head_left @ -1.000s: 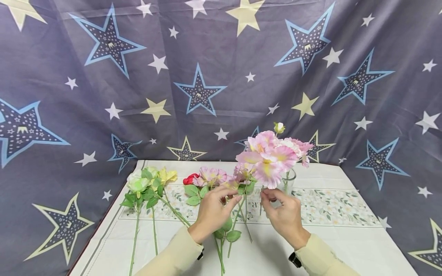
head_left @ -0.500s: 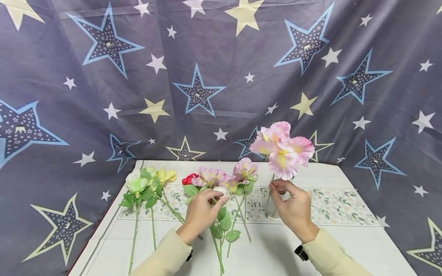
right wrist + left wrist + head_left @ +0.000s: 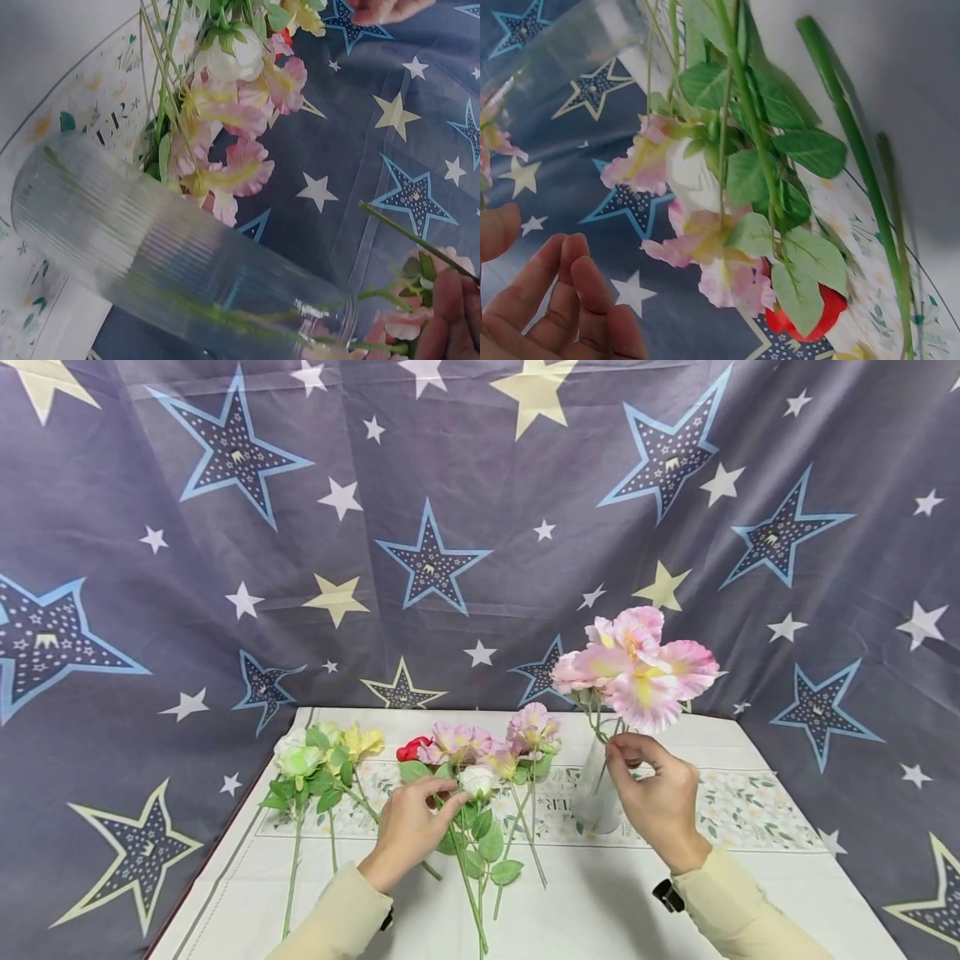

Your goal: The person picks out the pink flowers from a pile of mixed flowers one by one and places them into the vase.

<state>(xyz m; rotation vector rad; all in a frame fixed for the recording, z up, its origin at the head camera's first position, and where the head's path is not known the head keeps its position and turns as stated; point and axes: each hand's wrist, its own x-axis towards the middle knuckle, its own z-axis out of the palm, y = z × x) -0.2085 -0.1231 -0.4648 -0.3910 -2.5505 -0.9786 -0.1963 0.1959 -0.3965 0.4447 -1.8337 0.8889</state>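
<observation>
A: Identify type of place.
B: Classify as curtained-off tabletop set; cannot tell home from studio.
A: List evidence.
B: See star-printed curtain (image 3: 465,460) behind and along both sides; see white-clothed table (image 3: 795,885) with printed floral band (image 3: 750,814).

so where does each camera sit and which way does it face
Head: worn on the head, facing forward and down at the table; left hand, right hand, sleeves show.
Left wrist: worn there, facing flowers and the curtain; left hand shows.
Right wrist: worn there, facing the vase; right hand and part of left hand show.
Both wrist views share the white flower.
</observation>
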